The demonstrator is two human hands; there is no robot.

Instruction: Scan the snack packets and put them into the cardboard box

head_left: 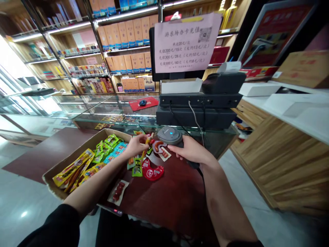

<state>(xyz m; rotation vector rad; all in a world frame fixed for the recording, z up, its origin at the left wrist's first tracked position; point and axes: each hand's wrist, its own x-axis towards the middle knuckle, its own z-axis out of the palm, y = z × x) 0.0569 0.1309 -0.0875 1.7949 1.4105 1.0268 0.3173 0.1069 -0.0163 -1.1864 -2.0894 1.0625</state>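
Observation:
In my right hand (191,149) is a grey handheld barcode scanner (170,134), with a blue light lit on its top. My left hand (137,145) is closed in a pinch on a small yellow snack packet (148,140), partly hidden by the fingers. Below and between the hands lie loose snacks: a red curved packet (152,170), a green packet (137,168), a curved sausage in clear wrap (158,146) and a small vacuum-packed snack (165,154). Nearer to me, another vacuum pack with dark red pieces (118,192) rests on the brown tabletop (174,195).
Left of my forearm stands an open cardboard box (50,175) with yellow, green and blue snack packets. Behind the scanner are a black cash drawer (192,116), a monitor with a pink paper sign (186,44) and hanging cables. A glass counter (102,106) bears a mouse (143,102).

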